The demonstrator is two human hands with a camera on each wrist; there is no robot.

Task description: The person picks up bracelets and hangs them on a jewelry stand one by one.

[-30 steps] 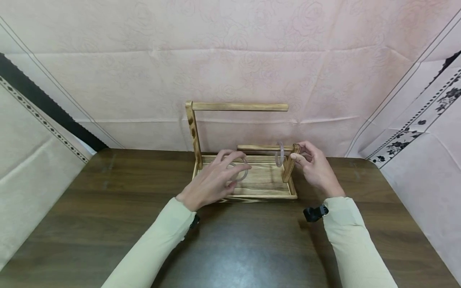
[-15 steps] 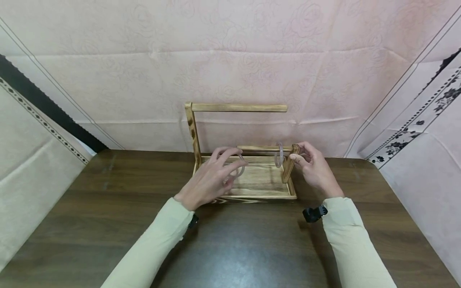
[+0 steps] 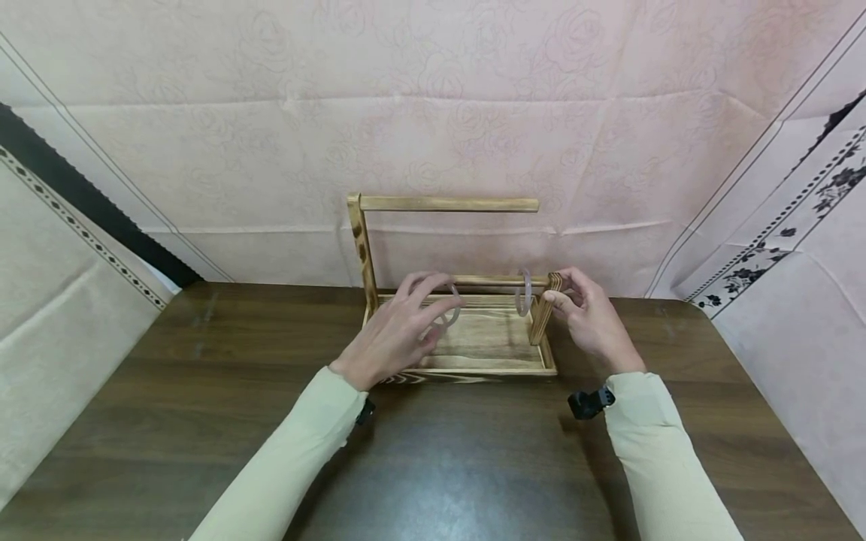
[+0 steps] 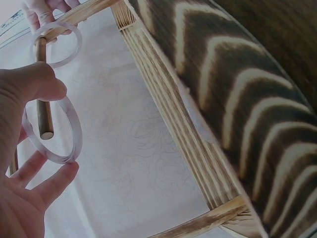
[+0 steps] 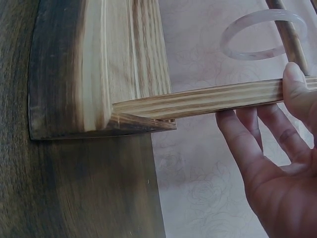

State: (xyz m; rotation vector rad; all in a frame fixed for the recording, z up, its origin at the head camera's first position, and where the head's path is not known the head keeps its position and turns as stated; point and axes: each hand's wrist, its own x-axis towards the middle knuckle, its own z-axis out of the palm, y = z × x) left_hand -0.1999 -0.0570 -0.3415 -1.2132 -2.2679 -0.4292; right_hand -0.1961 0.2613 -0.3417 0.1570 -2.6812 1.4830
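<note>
Ring (image 4: 77, 131) near the centre of the head view and at the left of the left wrist view, pinched between thumb and fingers of the left hand (image 3: 399, 328). Key relation, as judged: ring opening against the free left end of the lower rod (image 4: 45, 119) — long axis of the rod running left to right across the head view, ring roughly upright and crosswise to it. Rod tip seen within the ring's outline; whether through the opening, not possible to tell. Left hand nearer to this free end; right hand (image 3: 588, 315) at the opposite, fixed end.

Form of the ring: slender rounded band, translucent, faintly milky lilac, foreshortened to an oval; probably stiff and smooth.

On the same rod, toward its right end, a matching second ring (image 3: 528, 291), threaded and hanging just beside the short post (image 3: 542, 321). Short post striped along the grain, gripped between thumb and fingers of the right hand — a steadying hold, to judge by its placing.

Below, shallow wooden tray (image 3: 487, 342); at its left end, taller post (image 3: 362, 252) with upper rod (image 3: 449, 204) reaching right. Farther out, brown tabletop (image 3: 203, 406) across the lower frame; pale floral cloth (image 3: 433, 143) filling the upper frame.
</note>
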